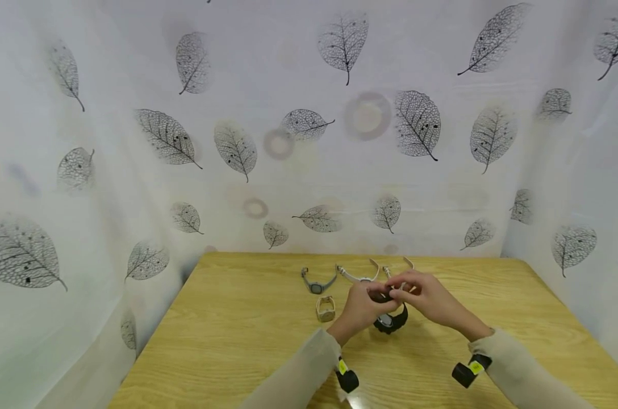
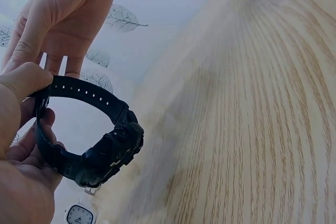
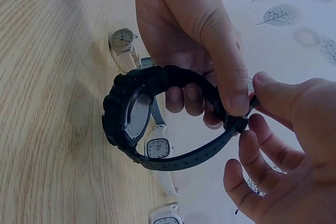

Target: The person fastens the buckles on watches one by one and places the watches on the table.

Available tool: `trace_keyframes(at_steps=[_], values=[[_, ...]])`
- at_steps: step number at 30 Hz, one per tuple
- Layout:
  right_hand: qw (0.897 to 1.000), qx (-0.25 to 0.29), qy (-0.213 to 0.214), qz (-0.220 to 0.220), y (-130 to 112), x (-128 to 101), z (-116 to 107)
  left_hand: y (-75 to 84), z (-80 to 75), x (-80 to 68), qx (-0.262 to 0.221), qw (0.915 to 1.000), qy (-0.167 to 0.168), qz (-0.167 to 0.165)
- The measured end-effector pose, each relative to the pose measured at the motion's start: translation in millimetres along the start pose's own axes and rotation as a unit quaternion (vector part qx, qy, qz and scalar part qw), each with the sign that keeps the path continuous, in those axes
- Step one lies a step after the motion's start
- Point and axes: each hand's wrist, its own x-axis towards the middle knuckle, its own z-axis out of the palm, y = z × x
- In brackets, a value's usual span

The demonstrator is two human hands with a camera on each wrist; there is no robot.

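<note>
A black digital-style wristwatch (image 1: 391,322) with a chunky case is held up by its strap, which forms a closed loop with the case hanging below. My left hand (image 1: 362,309) pinches the strap between thumb and fingers near the buckle (image 3: 236,123). From the other side my right hand (image 1: 431,298) pinches the strap by that buckle, thumb and fingertips together. In the right wrist view the bright case back (image 3: 138,113) faces the camera. A row of strap holes (image 2: 84,91) shows in the left wrist view.
A grey watch (image 1: 316,288) and a beige watch (image 1: 326,313) lie left of the hands on the wooden table (image 1: 237,341). Behind the hands lie a white watch (image 1: 342,271) and another pale strap (image 1: 409,262). A leaf-patterned curtain (image 1: 299,170) surrounds the table.
</note>
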Motion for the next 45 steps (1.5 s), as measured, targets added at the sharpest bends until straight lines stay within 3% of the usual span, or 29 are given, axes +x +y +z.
trace_keyframes(at_steps=[12, 25, 38, 45], values=[[1.000, 0.006, 0.029, -0.002, 1.3, -2.5, 4.8, -7.7, -2.6, -4.7, 0.035, 0.9994, -0.001, 0.002], [0.996, -0.016, 0.086, -0.013, -0.8, -5.1, 13.0, -2.8, -2.5, -6.2, 0.028, 0.9994, 0.002, -0.019], [0.992, -0.025, 0.121, -0.026, 4.6, -7.8, 14.0, -0.5, -2.2, -2.8, 0.042, 0.9991, 0.004, -0.003], [0.992, -0.001, 0.123, -0.023, 7.5, -11.2, 17.3, -3.7, -1.1, -4.6, 0.052, 0.9987, 0.001, 0.000]])
